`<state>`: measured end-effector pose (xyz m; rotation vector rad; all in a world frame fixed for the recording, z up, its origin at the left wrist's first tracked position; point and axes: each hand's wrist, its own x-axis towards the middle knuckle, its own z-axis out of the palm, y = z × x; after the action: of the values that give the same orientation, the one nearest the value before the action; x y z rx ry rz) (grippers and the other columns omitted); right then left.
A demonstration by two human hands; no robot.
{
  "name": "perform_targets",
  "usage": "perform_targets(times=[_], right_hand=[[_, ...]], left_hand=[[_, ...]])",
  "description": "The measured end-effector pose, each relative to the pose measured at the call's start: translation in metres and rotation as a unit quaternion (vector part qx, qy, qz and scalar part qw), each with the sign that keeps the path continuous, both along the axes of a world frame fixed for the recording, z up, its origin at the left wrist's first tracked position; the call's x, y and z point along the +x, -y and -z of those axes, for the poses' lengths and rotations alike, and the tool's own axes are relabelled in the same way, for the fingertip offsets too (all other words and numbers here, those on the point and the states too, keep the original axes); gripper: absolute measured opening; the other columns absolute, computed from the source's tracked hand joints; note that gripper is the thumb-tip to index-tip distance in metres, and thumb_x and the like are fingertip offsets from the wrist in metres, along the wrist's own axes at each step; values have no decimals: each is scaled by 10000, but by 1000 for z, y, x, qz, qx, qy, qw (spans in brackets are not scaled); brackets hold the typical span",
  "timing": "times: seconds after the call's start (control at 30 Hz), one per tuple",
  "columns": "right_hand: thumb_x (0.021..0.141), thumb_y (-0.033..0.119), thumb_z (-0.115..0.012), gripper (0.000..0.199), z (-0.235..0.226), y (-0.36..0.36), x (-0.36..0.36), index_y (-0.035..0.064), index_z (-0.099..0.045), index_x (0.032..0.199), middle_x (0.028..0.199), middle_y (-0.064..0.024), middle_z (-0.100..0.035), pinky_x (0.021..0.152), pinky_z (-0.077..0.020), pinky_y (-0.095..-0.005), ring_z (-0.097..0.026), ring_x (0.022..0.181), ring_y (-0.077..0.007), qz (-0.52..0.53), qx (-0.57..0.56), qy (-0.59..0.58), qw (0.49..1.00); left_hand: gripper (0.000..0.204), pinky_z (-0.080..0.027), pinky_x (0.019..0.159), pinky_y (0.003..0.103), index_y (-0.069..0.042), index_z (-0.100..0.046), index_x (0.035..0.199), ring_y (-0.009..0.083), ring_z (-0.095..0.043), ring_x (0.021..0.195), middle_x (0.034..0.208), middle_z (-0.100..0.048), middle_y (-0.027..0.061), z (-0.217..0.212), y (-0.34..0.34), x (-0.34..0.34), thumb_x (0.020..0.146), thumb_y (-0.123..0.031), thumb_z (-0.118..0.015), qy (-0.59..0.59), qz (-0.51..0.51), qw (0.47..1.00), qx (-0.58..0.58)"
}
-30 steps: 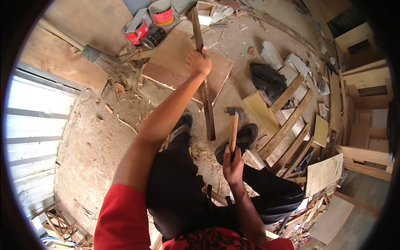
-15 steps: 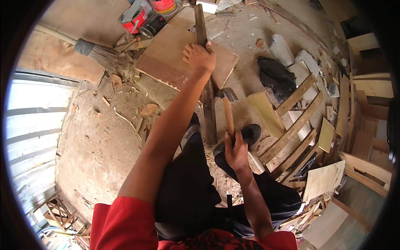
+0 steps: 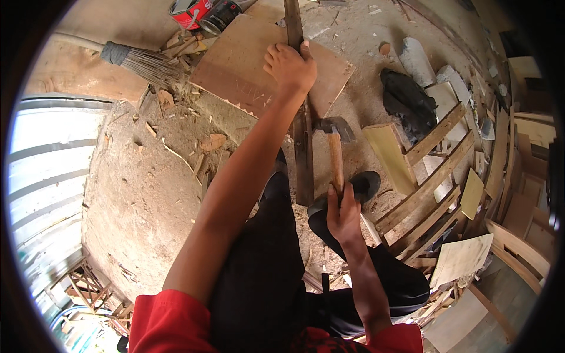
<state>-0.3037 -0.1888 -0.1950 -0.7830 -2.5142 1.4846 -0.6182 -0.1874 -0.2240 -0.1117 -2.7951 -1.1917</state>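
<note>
A long, narrow dark wooden strip [image 3: 303,147] runs away from me, its far part resting across a flat plywood board [image 3: 229,73]. My left hand [image 3: 293,66] is closed over the strip above the board, thumb along its right side. In my right hand [image 3: 345,215] is a hammer [image 3: 336,159], held low on its wooden handle. Its dark head, smeared by motion, is just right of the strip, beyond my right shoe [image 3: 365,185]. The strip's near end lies between my feet.
A stick broom [image 3: 138,62], a red can [image 3: 189,13] and a dark can [image 3: 219,16] are at the far left. To the right lie a black bag-like bundle [image 3: 407,103], slatted wood [image 3: 432,170] and plywood offcuts [image 3: 461,259]. Corrugated sheeting [image 3: 50,159] borders the left.
The view has shifted, so most things on the floor appear farther right. The hammer's head is now more blurred. Both hands keep their holds on the strip and hammer.
</note>
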Motion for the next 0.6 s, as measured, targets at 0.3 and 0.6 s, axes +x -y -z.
perform_targets(times=[0.3,0.6], right_hand=[[1001,131,-539,184,-18,-2,-13,-36,-479,1049,713,-264,-607,527,-475,-432,-636,672,-468,-9,-3,25,1000],[989,127,-559,202,-18,1,-13,-52,-484,1044,683,-263,-591,506,-444,-459,-623,668,-480,-5,4,35,999]], left_hand=[[582,-268,1056,520,110,-496,1175,395,-405,1228,1278,-461,244,-2,2,-2,982,-439,-503,15,3,1000,-20],[586,-295,1032,533,104,-524,1146,403,-433,1218,1271,-491,245,9,2,-5,981,-458,-499,-23,-11,999,-22]])
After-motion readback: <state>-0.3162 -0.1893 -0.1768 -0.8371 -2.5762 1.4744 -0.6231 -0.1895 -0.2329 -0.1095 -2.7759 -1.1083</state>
